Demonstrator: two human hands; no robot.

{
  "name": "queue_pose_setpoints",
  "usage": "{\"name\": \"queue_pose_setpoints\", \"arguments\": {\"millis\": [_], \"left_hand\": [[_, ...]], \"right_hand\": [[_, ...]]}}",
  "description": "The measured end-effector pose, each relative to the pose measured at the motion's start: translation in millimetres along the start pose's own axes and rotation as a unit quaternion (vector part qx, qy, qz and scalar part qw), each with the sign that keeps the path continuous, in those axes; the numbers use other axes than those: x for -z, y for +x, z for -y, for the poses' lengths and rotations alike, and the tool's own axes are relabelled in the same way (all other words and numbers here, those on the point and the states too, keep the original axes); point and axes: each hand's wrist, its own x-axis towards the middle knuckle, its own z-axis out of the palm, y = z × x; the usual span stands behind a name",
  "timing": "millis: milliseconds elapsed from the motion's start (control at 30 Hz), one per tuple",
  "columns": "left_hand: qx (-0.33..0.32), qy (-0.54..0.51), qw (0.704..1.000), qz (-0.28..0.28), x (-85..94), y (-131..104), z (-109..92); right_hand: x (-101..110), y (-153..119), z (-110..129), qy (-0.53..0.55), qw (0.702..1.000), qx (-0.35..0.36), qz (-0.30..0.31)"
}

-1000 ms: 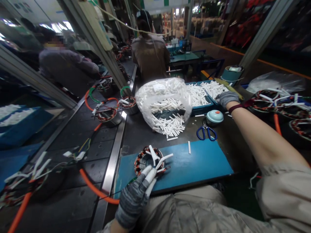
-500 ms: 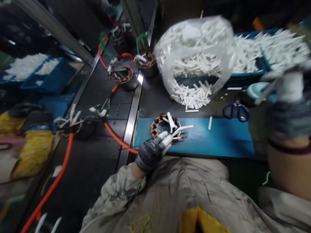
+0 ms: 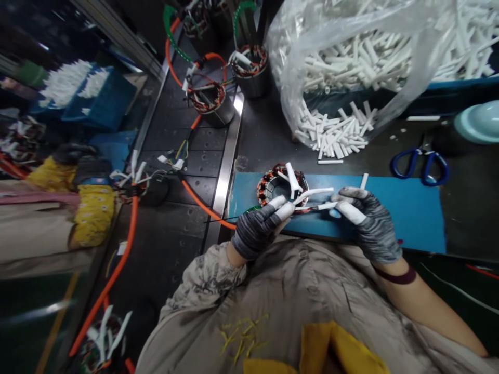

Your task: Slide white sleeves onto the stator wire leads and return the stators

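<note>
A motor stator with orange and black windings lies on a blue mat. My left hand, in a grey glove with white fingertips, pinches the stator's lead wires at its near edge. White tubes cover some leads, and one long white tube points right. My right hand, gloved alike, pinches a short white sleeve at the end of a dark and red lead. How far the sleeve sits over the wire is not clear. A loose white tube lies just beyond my right fingers.
A clear plastic bag spills white tubes behind the mat. Blue-handled scissors and a pale green bowl are at right. Left, stators and an orange cable occupy the conveyor; a co-worker's yellow sleeve shows beyond.
My right hand has come from the far right, beside the bowl, to the stator's leads with a white sleeve. My left hand keeps its pinch. The camera view has shifted.
</note>
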Motion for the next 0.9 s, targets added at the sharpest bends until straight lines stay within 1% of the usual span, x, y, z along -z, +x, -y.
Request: {"name": "queue_pose_setpoints", "arguments": {"millis": [33, 100, 133, 200, 233, 300, 333, 367, 400, 433, 500, 533, 567, 600, 667, 700, 733, 767, 800, 833, 867, 900], "left_hand": [[-0.003, 0.0, 1.0, -0.006, -0.2, 0, 0], [-0.005, -0.003, 1.0, -0.008, -0.4, 1, -1], [-0.004, -0.004, 1.0, -0.005, -0.4, 1, -1], [0.004, -0.004, 1.0, 0.004, -0.6, 0, -1], [0.009, -0.005, 1.0, 0.007, -0.9, -1, -1], [0.017, -0.014, 1.0, 0.004, -2.0, -3, 0], [0.018, -0.02, 1.0, 0.003, -3.0, -3, 0], [0.018, -0.026, 1.0, -0.001, -4.4, -4, 0], [0.015, -0.029, 0.999, -0.004, -6.0, -4, -1], [0.013, -0.027, 1.0, -0.008, -7.7, -3, -1], [0.008, -0.011, 1.0, -0.014, -9.5, -2, -3], [0.003, 0.0, 1.0, -0.017, -8.5, -1, -4], [-0.005, 0.012, 1.0, -0.017, -5.7, -1, -6], [-0.013, 0.025, 1.0, -0.01, -0.8, 0, -7], [-0.022, 0.053, 0.998, 0.008, 14.8, 1, -11], [-0.018, 0.071, 0.997, 0.012, 24.1, 1, -11], [-0.01, 0.089, 0.996, 0.012, 32.7, 2, -11], [-0.001, 0.104, 0.995, 0.011, 39.4, 4, -9], [0.003, 0.11, 0.994, 0.014, 43.0, 6, -6], [-0.001, 0.11, 0.994, 0.027, 42.9, 10, -3], [-0.012, 0.101, 0.994, 0.052, 39.1, 14, 1], [-0.026, 0.084, 0.992, 0.086, 32.3, 19, 6]], "right_hand": [[1, 0, 1, -0.014, 1.0, -0.009, 0.023], [4, -1, 4, -0.052, 0.995, -0.011, 0.09], [5, -1, 5, -0.074, 0.989, 0.002, 0.127], [4, -2, 6, -0.12, 0.974, 0.066, 0.179], [2, -3, 7, -0.15, 0.964, 0.112, 0.188], [-5, -5, 9, -0.226, 0.938, 0.198, 0.172], [-9, -6, 11, -0.262, 0.925, 0.223, 0.16], [-15, -6, 13, -0.287, 0.917, 0.227, 0.161], [-20, -6, 14, -0.298, 0.915, 0.204, 0.181], [-26, -6, 16, -0.287, 0.919, 0.158, 0.218], [-38, -4, 16, -0.218, 0.926, 0.02, 0.307], [-42, -2, 15, -0.178, 0.924, -0.048, 0.336], [-44, -1, 14, -0.145, 0.92, -0.097, 0.351], [-44, 1, 13, -0.123, 0.92, -0.123, 0.351], [-36, 4, 12, -0.114, 0.933, -0.122, 0.32], [-28, 5, 13, -0.117, 0.946, -0.103, 0.284], [-18, 6, 13, -0.124, 0.961, -0.077, 0.234], [-7, 7, 13, -0.136, 0.975, -0.046, 0.17], [4, 6, 12, -0.151, 0.983, -0.014, 0.101], [16, 6, 10, -0.171, 0.984, 0.014, 0.037], [27, 5, 6, -0.194, 0.98, 0.033, -0.014], [37, 3, -1, -0.218, 0.974, 0.043, -0.048]]}}
